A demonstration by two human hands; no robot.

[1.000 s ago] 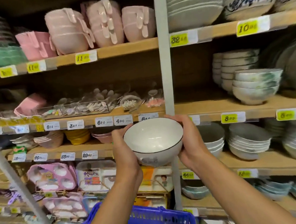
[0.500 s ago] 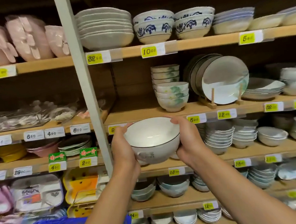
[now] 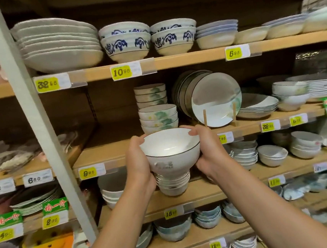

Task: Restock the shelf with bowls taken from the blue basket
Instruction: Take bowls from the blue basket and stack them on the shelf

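Both my hands hold a white bowl [image 3: 170, 149] with a thin dark rim, raised in front of the middle shelf [image 3: 121, 148]. My left hand [image 3: 139, 162] grips its left side and my right hand [image 3: 209, 149] grips its right side, thumbs over the rim. Just behind it on that shelf stands a stack of similar white bowls with green markings [image 3: 158, 116]. A second, taller stack [image 3: 150, 95] stands further back. Below the held bowl, a stack of white bowls [image 3: 173, 184] sits on the lower shelf. The blue basket is out of view.
A grey upright post [image 3: 31, 108] slants down the left. Upright dark-rimmed plates [image 3: 214, 99] lean on wooden pegs right of the green bowls. Blue-patterned bowls [image 3: 126, 42] and large plates [image 3: 57, 44] fill the top shelf. More bowl stacks crowd the lower shelves.
The view has swung right and closer to the shelves, and the blue basket has left the frame. The bowl, still held in both hands, has risen toward the shelf with the green-marked bowls.
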